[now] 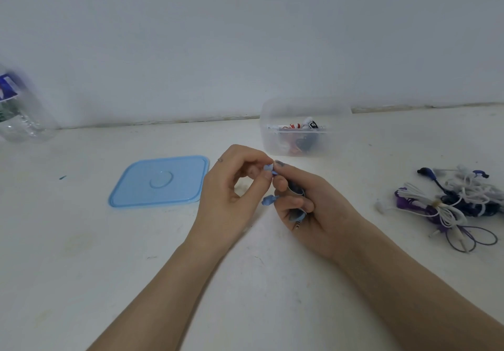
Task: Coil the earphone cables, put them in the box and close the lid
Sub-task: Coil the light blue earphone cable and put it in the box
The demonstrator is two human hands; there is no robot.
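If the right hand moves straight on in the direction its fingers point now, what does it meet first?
The right hand points left: it would meet the left hand almost at once, their fingertips nearly touching at the blue earbud. Farther on lies the blue lid.

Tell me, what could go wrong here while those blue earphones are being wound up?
The blue earphones are coiled around the right hand; an earbud dangles and the plug pokes out, so the coil may spring loose when slipped off. The left hand pinches only one small earbud, which could slip. The pile of earphones looks tangled; pulling one may drag the others.
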